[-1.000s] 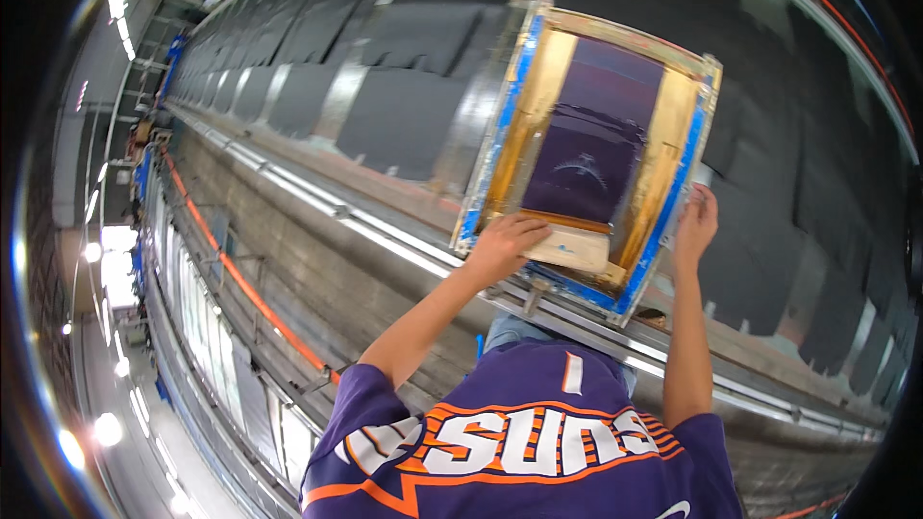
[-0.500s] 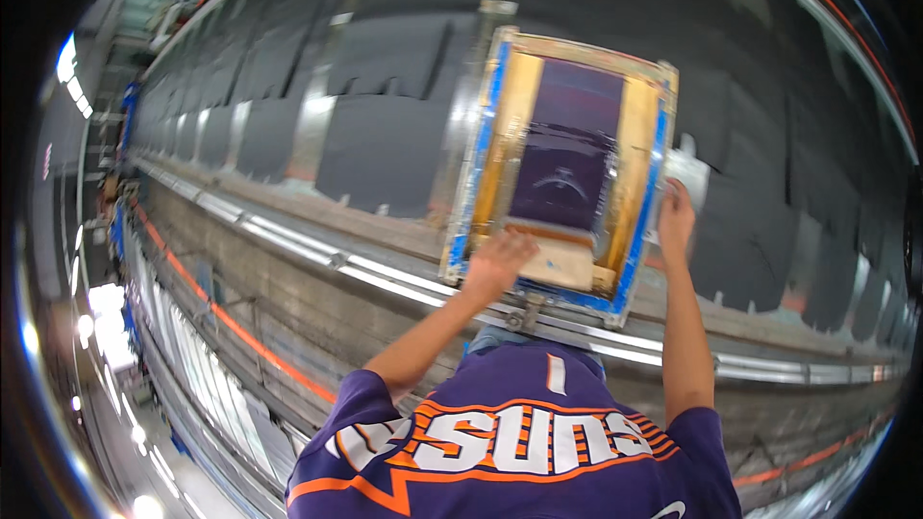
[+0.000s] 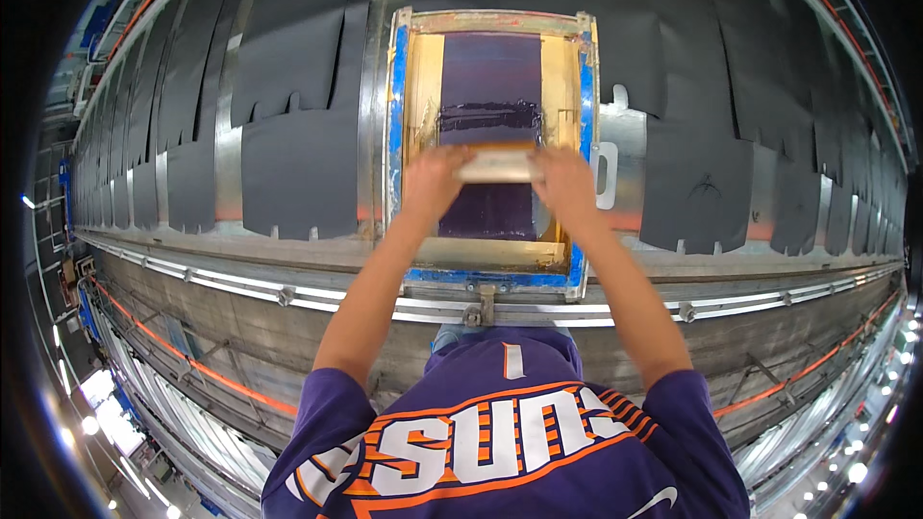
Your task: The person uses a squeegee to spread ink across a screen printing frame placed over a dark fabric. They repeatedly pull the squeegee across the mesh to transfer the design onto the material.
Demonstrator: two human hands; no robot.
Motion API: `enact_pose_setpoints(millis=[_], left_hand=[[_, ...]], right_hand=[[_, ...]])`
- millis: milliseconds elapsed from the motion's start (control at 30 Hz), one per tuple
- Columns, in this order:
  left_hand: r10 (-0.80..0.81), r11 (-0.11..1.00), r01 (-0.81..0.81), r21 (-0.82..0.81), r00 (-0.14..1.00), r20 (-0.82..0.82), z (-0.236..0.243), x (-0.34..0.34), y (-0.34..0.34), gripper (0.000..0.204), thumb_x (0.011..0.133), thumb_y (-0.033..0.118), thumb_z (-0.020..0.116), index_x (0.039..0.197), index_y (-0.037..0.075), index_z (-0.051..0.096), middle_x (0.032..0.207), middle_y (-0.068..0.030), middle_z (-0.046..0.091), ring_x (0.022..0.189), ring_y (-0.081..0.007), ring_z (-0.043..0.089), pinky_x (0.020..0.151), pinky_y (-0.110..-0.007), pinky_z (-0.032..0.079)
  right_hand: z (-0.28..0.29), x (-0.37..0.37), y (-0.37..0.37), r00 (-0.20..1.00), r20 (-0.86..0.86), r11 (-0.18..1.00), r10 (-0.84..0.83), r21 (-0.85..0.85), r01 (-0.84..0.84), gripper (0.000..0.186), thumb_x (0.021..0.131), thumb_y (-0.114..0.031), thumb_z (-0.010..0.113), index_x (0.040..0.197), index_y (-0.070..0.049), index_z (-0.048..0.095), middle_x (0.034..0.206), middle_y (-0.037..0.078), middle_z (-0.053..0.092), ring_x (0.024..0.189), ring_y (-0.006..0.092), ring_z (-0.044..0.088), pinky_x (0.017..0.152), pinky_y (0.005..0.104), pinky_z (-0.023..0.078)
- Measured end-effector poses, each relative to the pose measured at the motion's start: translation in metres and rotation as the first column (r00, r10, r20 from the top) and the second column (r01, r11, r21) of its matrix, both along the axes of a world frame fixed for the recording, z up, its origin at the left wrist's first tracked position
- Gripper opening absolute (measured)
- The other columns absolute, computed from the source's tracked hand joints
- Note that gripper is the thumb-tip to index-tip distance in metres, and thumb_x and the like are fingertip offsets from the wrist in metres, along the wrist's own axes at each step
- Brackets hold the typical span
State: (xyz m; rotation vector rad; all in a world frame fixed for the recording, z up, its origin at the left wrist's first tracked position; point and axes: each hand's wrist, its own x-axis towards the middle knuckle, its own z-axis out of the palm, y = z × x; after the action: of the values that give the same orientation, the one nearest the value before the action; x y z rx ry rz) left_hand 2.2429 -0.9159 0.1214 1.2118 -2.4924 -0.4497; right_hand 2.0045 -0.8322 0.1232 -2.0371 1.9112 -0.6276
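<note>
A screen printing frame (image 3: 492,19) with blue-taped edges rests on the long table, a band of dark purple ink (image 3: 490,67) between yellowish strips inside it. A light wooden squeegee (image 3: 496,168) lies crosswise over the ink, partway down the screen. My left hand (image 3: 435,176) grips its left end and my right hand (image 3: 561,178) grips its right end. A white handle (image 3: 606,175) shows just outside the frame's right edge.
Dark grey cut sheets (image 3: 298,173) lie in rows along the table (image 3: 231,183) on both sides of the frame. A metal rail (image 3: 260,290) runs along the near edge, with an orange line (image 3: 197,365) below it. Ceiling lights show at the lower corners.
My right hand has left the frame's right edge and taken hold of the squeegee. The squeegee has moved up from the screen's near end. My view has turned to face the table squarely.
</note>
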Motion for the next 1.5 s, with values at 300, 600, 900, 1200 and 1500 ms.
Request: enact_pose_setpoints(millis=[300, 600, 900, 1200, 1500], left_hand=[[0.056, 0.989, -0.050, 0.138, 0.998, -0.034, 0.021, 0.008, -0.005, 0.040, 0.076, -0.002, 0.067, 0.108, 0.017, 0.079, 0.104, -0.0072, 0.077, 0.095, -0.0291, 0.072, 0.085, -0.041, 0.058], [-0.021, 0.999, 0.022, -0.030, 1.000, 0.011, -0.016, 0.007, 0.018, 0.044, 0.077, -0.004, 0.064, 0.113, 0.018, 0.077, 0.101, -0.0062, 0.075, 0.096, -0.0285, 0.070, 0.084, -0.042, 0.057], [0.012, 0.980, -0.029, 0.195, 0.996, 0.092, 0.023, 0.019, 0.006, 0.038, 0.077, 0.004, 0.072, 0.111, 0.020, 0.079, 0.107, -0.0094, 0.076, 0.096, -0.0286, 0.072, 0.086, -0.040, 0.059], [-0.043, 0.983, 0.049, 0.178, 0.998, -0.038, 0.023, 0.008, -0.006, 0.052, 0.079, 0.001, 0.072, 0.128, 0.016, 0.071, 0.130, -0.0092, 0.069, 0.122, -0.0304, 0.064, 0.106, -0.040, 0.050], [-0.098, 0.985, 0.107, 0.135, 0.993, -0.072, 0.038, 0.148, 0.112, 0.069, 0.073, -0.009, 0.066, 0.137, 0.016, 0.064, 0.146, -0.0051, 0.059, 0.140, -0.0322, 0.049, 0.119, -0.047, 0.038]], right_hand=[[0.024, -0.004, -0.004, 0.999, 0.028, 0.999, -0.018, 0.038, 0.017, 0.039, 0.074, -0.010, 0.080, 0.112, -0.012, 0.072, 0.111, 0.008, 0.071, 0.104, 0.0308, 0.062, 0.090, 0.0440, 0.051], [-0.027, 0.002, 0.027, 0.985, 0.165, 0.998, -0.054, 0.051, 0.046, 0.040, 0.074, -0.008, 0.078, 0.113, -0.007, 0.071, 0.119, 0.012, 0.070, 0.108, 0.0341, 0.064, 0.097, 0.0440, 0.051], [-0.015, -0.061, 0.048, 0.767, 0.501, 0.899, -0.401, 0.055, 0.435, 0.041, 0.084, -0.028, 0.082, 0.118, -0.006, 0.072, 0.120, 0.018, 0.068, 0.107, 0.0328, 0.063, 0.092, 0.0412, 0.051], [-0.040, -0.071, 0.000, 0.567, 0.539, 0.761, -0.624, 0.253, 0.597, 0.024, 0.097, -0.024, 0.066, 0.111, -0.006, 0.073, 0.076, 0.015, 0.070, 0.066, 0.0219, 0.065, 0.065, 0.0378, 0.050], [0.006, 0.014, -0.033, 0.582, 0.606, 0.779, -0.542, 0.102, 0.619, 0.023, 0.101, -0.023, 0.062, 0.108, -0.004, 0.072, 0.081, 0.012, 0.073, 0.067, 0.0141, 0.061, 0.064, 0.0327, 0.049]])
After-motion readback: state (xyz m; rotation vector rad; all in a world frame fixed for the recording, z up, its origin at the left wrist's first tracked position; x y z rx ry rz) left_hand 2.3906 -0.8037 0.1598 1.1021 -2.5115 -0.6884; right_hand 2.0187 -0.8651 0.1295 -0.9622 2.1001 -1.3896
